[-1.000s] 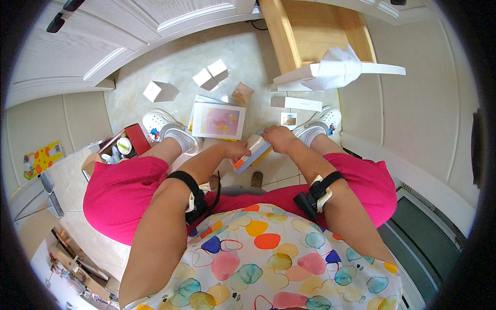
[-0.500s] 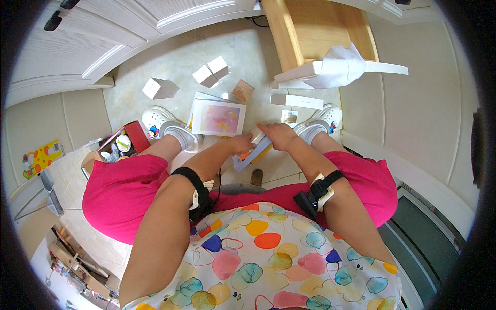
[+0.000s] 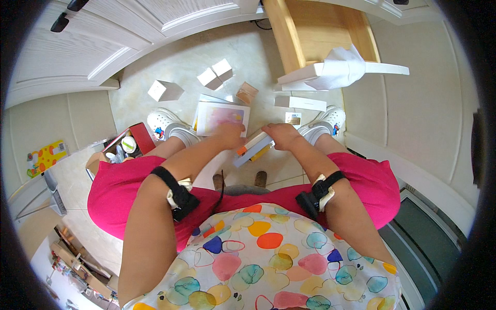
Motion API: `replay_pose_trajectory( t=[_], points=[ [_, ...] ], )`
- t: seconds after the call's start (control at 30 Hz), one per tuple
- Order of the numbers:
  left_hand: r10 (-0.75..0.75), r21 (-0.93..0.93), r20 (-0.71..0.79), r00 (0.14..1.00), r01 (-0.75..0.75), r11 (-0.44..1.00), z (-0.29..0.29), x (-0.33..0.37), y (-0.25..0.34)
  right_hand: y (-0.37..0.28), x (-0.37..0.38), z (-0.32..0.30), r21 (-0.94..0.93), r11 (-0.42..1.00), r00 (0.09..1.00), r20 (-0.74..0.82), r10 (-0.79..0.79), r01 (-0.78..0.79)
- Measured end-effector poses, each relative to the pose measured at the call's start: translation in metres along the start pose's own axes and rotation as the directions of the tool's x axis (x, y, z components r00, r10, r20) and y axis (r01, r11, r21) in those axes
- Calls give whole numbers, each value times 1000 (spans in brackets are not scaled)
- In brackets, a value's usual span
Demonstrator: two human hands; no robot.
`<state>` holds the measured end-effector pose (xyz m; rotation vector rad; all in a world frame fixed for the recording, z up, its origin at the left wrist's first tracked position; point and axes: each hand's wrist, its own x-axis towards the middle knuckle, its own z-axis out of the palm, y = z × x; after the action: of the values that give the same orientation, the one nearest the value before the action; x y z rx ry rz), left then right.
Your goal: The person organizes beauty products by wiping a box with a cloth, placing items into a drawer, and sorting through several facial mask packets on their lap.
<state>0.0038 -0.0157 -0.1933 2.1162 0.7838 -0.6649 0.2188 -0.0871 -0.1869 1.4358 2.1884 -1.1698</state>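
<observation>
My right hand [image 3: 280, 135] is closed around the upper end of a small stack of slim boxes or books [image 3: 254, 149], with grey-blue, white, orange and yellow sides. The stack slants down to the left between my knees. My left hand [image 3: 230, 136] is apart from the stack, over the lower right part of a flat white box or book with a pink and yellow printed front [image 3: 214, 118]. Its fingers look loosely open, though whether they touch the print I cannot tell. Beneath that piece show the edges of other flat things.
White boxes [image 3: 166, 91] and a brown box [image 3: 247, 93] lie ahead. An open wooden drawer [image 3: 320, 36] with white cloth or plastic [image 3: 343, 68] over its front juts in at right. A long white box [image 3: 305, 103] lies below it. A red-sided box of items [image 3: 138, 137] stands left.
My left hand has let go of the stack and moved left and up to the printed piece. My right hand still holds the stack.
</observation>
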Motion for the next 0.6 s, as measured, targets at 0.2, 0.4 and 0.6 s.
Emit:
replay_pose_trajectory(
  t=[0.2,0.4,0.6],
  points=[
    [9,319,-313,950,97,943,-44,-21,-45,0,-1,-5,-16,1000,1000,-5,-7,6],
    [-83,470,-223,971,181,864,-46,-22,-57,4,1,-2,-45,998,998,-38,-45,43],
    [-116,446,-178,977,185,876,-45,-15,-60,8,4,4,-46,997,995,-78,-65,61]
  ],
)
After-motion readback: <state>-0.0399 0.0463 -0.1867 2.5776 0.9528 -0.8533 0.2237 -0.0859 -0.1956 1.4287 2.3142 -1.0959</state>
